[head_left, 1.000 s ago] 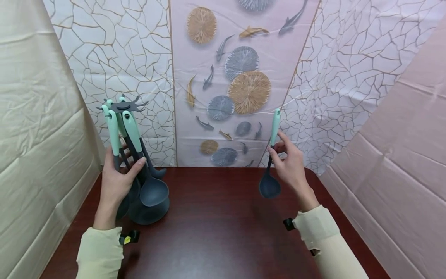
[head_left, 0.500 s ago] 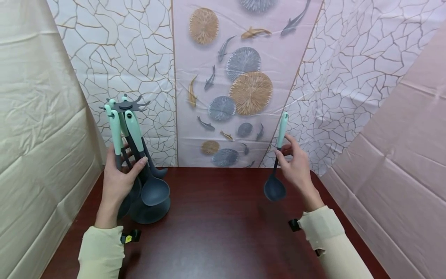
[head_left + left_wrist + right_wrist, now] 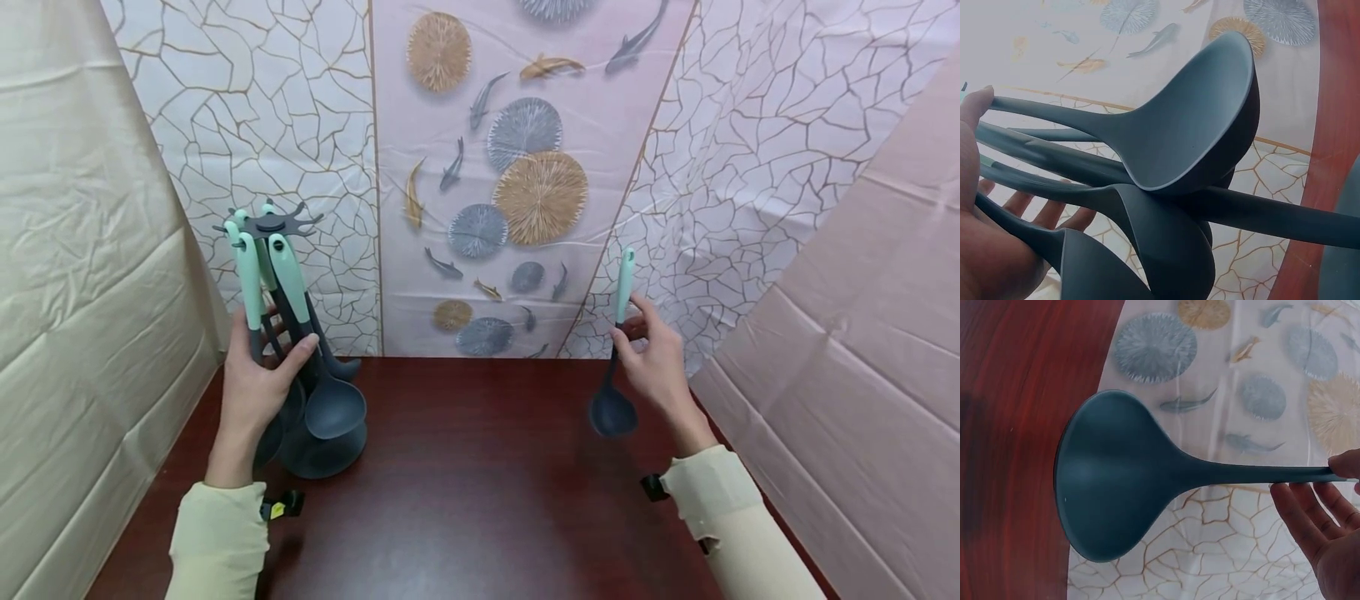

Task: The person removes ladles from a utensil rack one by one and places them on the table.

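Head view shows the ladle [image 3: 613,412] shifted farther right and slightly lower, pinched near-upright by the right hand [image 3: 654,358], bowl down over the surface [image 3: 465,467]; its gap from the rack [image 3: 271,225] has widened, while the left hand [image 3: 257,387] keeps gripping the hanging utensils [image 3: 335,408] there.

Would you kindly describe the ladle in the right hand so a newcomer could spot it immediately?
Start with the dark red table and go to its far right, where the right hand is. Pinched there, bowl down, is a dark ladle with a mint-green handle. Unlike the similar utensils clustered at the stand on the left, it is held alone.
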Demonstrator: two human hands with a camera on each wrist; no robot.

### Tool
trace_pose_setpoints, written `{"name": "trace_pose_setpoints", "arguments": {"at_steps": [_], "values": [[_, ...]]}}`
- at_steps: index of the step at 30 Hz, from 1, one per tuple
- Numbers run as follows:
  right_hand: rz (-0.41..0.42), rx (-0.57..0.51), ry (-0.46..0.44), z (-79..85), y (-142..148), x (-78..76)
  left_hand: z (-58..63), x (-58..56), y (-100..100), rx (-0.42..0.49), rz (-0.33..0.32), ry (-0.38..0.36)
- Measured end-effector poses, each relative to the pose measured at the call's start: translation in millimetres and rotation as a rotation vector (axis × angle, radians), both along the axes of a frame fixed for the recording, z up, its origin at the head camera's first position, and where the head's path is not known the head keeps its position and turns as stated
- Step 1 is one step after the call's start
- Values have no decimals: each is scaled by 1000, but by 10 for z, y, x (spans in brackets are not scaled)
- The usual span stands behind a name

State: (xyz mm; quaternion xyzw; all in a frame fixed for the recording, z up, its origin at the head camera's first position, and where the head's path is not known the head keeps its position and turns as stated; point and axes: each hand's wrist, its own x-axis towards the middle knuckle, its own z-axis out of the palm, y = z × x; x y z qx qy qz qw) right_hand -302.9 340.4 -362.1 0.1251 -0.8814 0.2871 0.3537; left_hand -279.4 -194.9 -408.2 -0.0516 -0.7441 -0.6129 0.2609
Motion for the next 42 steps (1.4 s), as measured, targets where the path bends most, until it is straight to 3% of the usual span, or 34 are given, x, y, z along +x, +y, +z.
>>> {"name": "trace_pose_setpoints", "arguments": {"at_steps": [12, 33, 42], "values": [[-67, 36, -11, -119, 237, -50, 8, 8, -3, 5, -7, -8], [-131, 89, -163, -318, 575, -50, 23, 18, -7, 6, -6, -2], [-144, 126, -185, -405, 687, -43, 4, -5, -16, 0, -8, -4]]}}
